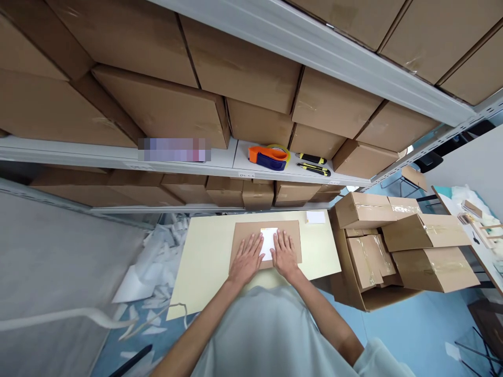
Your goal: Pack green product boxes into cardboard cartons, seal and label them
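Observation:
A white sheet or label (268, 251) lies on a flat brown cardboard piece (288, 228), whose exact kind, sheet or box, I cannot tell. My left hand (247, 257) rests flat over its left edge, fingers stretched out. On the right edge of the white sheet, my right hand (285, 253) lies flat too, fingers slightly spread. Both palms face down and neither hand grips anything. Beneath the cardboard is a pale yellow table (208, 251). A small white paper stack (315, 217) lies near the table's back right corner.
Above the table, a shelf (231, 159) bears an orange and blue tape dispenser (269, 157), two yellow-black utility knives (313, 163) and stacked boxes (239, 57). At right stands a large open carton (356, 283) filled with boxes. White scraps (157, 262) lie heaped at left.

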### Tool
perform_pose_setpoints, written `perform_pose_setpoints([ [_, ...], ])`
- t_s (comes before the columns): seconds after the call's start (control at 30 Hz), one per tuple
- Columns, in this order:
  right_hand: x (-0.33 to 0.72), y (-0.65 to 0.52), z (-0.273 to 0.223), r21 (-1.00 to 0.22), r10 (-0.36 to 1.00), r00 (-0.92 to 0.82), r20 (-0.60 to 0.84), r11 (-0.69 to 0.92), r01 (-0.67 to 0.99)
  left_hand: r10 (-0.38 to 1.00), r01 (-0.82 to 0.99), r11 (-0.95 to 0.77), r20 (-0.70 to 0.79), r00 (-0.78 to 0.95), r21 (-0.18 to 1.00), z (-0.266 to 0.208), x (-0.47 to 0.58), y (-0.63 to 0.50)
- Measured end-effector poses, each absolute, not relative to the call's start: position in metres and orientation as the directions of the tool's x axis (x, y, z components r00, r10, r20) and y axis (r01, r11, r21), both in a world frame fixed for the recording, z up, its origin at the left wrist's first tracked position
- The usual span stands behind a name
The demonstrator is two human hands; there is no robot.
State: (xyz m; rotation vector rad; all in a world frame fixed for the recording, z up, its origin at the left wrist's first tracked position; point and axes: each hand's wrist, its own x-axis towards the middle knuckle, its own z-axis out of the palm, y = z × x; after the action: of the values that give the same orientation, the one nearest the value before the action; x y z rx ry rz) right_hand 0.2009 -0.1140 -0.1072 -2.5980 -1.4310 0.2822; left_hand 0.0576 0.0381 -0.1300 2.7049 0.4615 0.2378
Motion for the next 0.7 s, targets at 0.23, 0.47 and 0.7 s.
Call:
perform_pose_setpoints([
  [0.23, 0.211, -0.106, -0.1, -0.258, 0.873, 0.482, -0.073, -0.483, 0.837, 0.326, 0.255, -0.861, 0.092, 0.941, 0.439, -0.125, 0.074, 0.039],
  [0.47, 0.215, -0.087, -0.095, -0.252, 0.842, 0.532, -0.094, -0.537, 0.805, 0.413, 0.338, -0.83, 0.082, 0.907, 0.444, -0.118, 0.089, 0.052],
  [0.7, 0.225, -0.109, -0.099, -0.238, 0.875, 0.483, -0.042, -0.478, 0.845, 0.436, 0.358, -0.821, 0.083, 0.896, 0.445, -0.12, 0.077, 0.062],
])
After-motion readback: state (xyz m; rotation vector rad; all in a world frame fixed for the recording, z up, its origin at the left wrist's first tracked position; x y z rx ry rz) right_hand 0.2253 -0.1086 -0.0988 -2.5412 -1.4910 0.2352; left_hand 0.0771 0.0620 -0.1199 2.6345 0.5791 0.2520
